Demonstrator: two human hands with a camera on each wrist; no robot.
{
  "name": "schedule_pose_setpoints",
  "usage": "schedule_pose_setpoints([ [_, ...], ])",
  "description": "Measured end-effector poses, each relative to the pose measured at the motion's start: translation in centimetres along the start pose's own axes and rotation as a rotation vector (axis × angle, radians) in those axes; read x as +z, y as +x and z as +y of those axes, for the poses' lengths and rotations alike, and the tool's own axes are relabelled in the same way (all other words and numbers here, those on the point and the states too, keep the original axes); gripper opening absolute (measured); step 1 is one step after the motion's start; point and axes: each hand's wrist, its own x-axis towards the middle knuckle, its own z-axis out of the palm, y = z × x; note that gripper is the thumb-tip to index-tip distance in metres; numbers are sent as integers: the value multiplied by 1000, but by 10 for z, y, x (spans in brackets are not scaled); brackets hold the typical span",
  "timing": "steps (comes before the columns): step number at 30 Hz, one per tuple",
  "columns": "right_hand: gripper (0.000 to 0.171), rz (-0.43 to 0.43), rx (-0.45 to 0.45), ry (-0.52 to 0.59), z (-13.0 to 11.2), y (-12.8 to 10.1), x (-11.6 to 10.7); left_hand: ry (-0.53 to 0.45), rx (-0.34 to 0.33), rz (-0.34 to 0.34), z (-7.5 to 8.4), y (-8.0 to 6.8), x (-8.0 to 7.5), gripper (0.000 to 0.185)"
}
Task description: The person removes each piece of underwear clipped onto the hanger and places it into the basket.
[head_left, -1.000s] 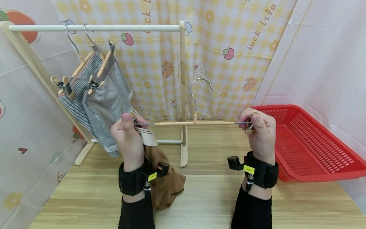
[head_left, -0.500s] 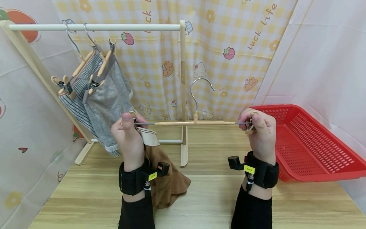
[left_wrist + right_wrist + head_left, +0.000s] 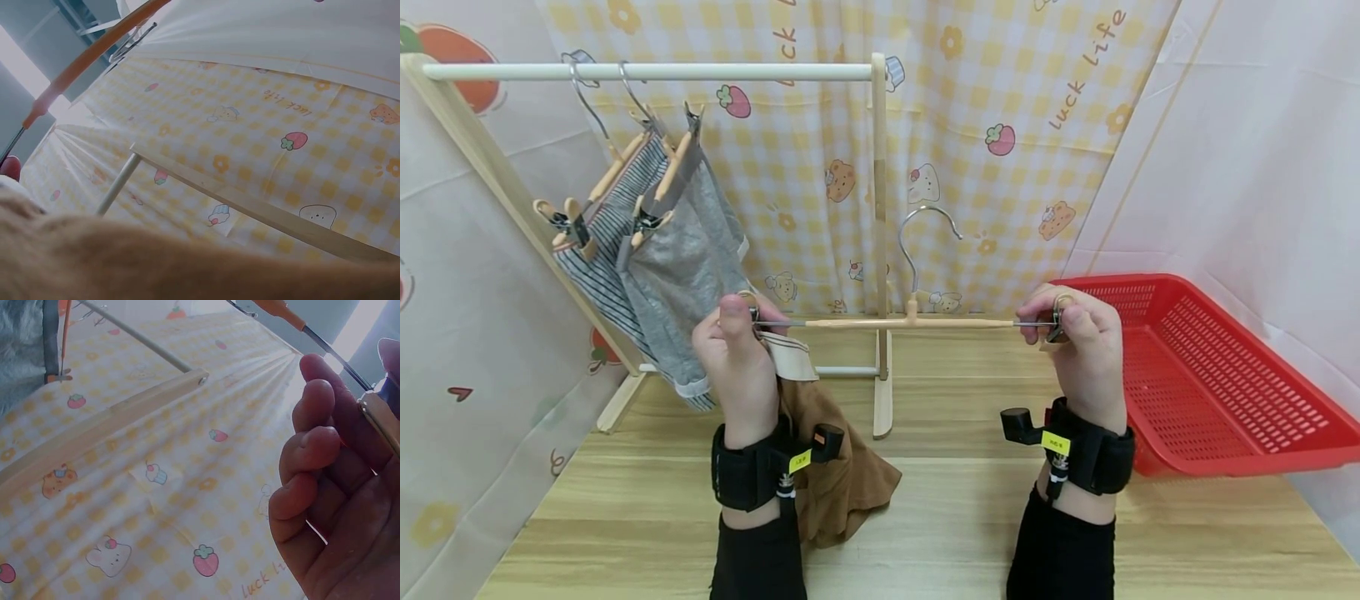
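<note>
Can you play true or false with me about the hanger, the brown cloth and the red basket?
1. Both hands hold the hanger. True: the left hand pinches one end of the hanger and the right hand pinches the other.
2. The brown cloth lies in the red basket. False: it hangs by the left hand, its lower part resting on the table.
3. Two garments hang on the rack's rail. True: a striped garment and a grey garment.
4. The red basket is full of clothes. False: no clothes show in it.
5. The hanger's hook is on the rail. False: it points up, free.
</note>
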Motion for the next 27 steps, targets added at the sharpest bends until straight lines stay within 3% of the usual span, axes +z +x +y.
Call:
schedule_pose_setpoints([
  [8, 12, -31, 6, -76, -1, -2, -4, 12, -8, -70, 0, 0, -1, 77],
  [17, 8, -19, -16, -131, -2, -4, -10, 43, -105, -132, 3, -2, -4, 72],
  [23, 7, -13, -10, -124, -2, -5, -11, 51, -128, -170, 5, -2, -5, 67],
  [27, 7, 4, 1, -111, -3, -6, -12, 45, -146, -236, 5, -2, -8, 66],
])
